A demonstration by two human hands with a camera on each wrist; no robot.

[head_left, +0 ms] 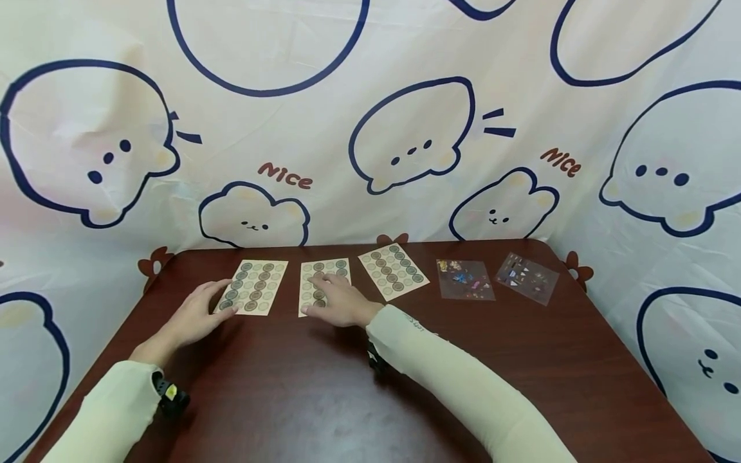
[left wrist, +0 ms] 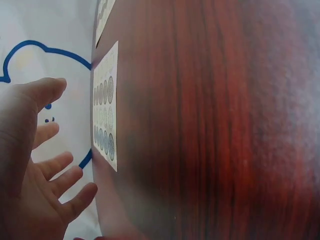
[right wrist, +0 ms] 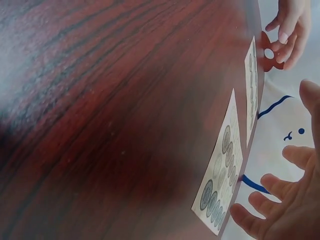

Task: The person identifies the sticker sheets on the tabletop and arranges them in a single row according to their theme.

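Sleeve point(head_left: 463, 382), right grip point(head_left: 341, 302) over sheet point(head_left: 327, 265), packets point(head_left: 466, 280) only in head view

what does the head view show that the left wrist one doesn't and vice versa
Only the head view shows the right hand, the right patterned sheet, the left clear sheet and the right clear sheet.
Only the left wrist view shows the palm side of the left hand.
Both show the left hand, the left patterned sheet, part of the middle patterned sheet, the brown table and printed cloth.
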